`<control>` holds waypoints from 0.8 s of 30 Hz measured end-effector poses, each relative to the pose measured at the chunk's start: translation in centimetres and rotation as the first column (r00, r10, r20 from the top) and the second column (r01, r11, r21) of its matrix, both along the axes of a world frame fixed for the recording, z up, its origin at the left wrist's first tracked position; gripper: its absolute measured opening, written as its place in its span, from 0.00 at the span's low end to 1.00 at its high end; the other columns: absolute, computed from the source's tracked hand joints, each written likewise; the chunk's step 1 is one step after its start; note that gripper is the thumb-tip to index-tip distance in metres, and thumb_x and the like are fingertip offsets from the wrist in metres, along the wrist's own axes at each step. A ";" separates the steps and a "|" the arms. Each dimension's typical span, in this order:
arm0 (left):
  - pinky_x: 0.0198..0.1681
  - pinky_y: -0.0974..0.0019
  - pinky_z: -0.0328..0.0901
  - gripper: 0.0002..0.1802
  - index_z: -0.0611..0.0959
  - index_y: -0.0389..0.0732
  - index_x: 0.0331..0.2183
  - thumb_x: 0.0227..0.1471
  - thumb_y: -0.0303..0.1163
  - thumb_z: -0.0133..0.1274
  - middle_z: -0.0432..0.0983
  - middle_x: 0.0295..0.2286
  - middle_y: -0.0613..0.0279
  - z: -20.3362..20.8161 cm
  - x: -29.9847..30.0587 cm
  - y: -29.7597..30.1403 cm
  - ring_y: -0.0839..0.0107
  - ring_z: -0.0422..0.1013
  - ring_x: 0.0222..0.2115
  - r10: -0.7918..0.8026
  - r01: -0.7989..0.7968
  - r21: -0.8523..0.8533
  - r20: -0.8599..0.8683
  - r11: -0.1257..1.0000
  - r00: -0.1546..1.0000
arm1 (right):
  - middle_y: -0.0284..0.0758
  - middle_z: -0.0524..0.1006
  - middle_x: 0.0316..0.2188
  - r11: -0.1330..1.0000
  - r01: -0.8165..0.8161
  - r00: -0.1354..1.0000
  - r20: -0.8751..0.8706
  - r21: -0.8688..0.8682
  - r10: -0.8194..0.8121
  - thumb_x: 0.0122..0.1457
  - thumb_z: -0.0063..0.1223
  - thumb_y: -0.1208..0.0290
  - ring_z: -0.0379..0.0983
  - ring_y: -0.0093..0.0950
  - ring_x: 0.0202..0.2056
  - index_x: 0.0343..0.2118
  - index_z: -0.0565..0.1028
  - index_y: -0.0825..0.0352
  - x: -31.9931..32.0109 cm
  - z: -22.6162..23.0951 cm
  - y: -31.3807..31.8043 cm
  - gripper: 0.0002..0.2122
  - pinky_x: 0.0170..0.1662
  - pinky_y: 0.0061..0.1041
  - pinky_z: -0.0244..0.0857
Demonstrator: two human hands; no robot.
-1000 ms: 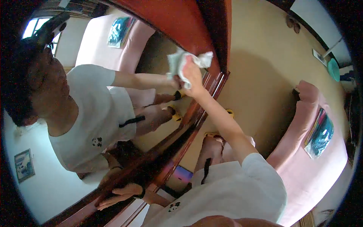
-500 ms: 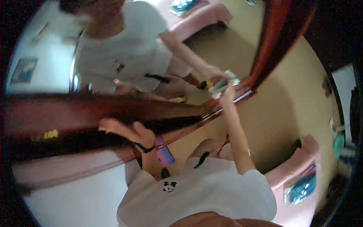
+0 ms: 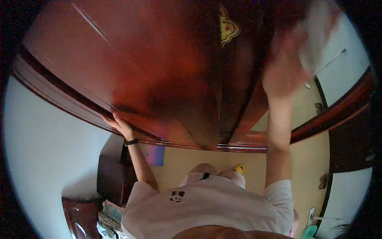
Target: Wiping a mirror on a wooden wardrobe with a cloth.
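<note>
A: Left hand (image 3: 119, 124) flat on the lower frame of the red-brown wooden wardrobe (image 3: 159, 71), fingers together and curled over its edge, wristband (image 3: 131, 142) showing.

B: Across to the right hand (image 3: 284, 73), raised high and blurred; I can't tell how its fingers sit. A white cloth (image 3: 318, 36) is against it at the top right, probably light, soft and floppy, best bunched in the palm.

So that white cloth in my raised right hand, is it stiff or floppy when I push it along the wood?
Probably floppy: the white cloth looks bunched and shapeless above the right hand. Likely light, since one hand lifts it high. It's motion-blurred, so the texture is unclear.
</note>
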State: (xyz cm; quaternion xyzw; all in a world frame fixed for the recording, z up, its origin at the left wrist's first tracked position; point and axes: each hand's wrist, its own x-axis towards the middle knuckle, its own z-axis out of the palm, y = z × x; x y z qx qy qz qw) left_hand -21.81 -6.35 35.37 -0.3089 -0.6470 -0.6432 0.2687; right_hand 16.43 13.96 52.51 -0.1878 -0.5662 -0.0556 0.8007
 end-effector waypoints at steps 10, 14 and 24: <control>0.55 0.59 0.41 0.39 0.46 0.35 0.53 0.50 0.49 0.40 0.37 0.53 0.51 -6.9 -9.3 -1.7 0.60 0.42 0.53 -0.295 0.293 0.043 0.240 0.955 0.925 | 0.43 0.63 0.45 0.971 0.220 0.734 0.640 0.093 -0.228 0.47 0.44 0.70 0.58 0.41 0.47 0.42 0.67 0.60 -8.1 9.3 -1.5 0.16 0.49 0.34 0.52; 0.53 0.58 0.44 0.43 0.42 0.38 0.54 0.48 0.52 0.41 0.40 0.53 0.50 -8.1 -12.2 -1.4 0.60 0.46 0.52 -0.386 0.383 0.080 0.351 0.920 0.853 | 0.45 0.58 0.49 0.956 0.232 0.773 0.562 0.179 -0.293 0.44 0.46 0.71 0.53 0.48 0.50 0.46 0.63 0.61 -9.5 -6.5 -1.6 0.22 0.52 0.46 0.45; 0.50 0.60 0.50 0.35 0.51 0.40 0.51 0.49 0.50 0.42 0.53 0.47 0.54 -11.2 -11.5 3.1 0.64 0.53 0.47 -0.563 0.478 0.301 0.505 0.825 0.654 | 0.42 0.64 0.44 0.575 0.169 0.740 0.489 -0.800 0.463 0.45 0.46 0.73 0.59 0.44 0.42 0.41 0.69 0.57 -11.0 -19.4 -4.6 0.17 0.44 0.50 0.49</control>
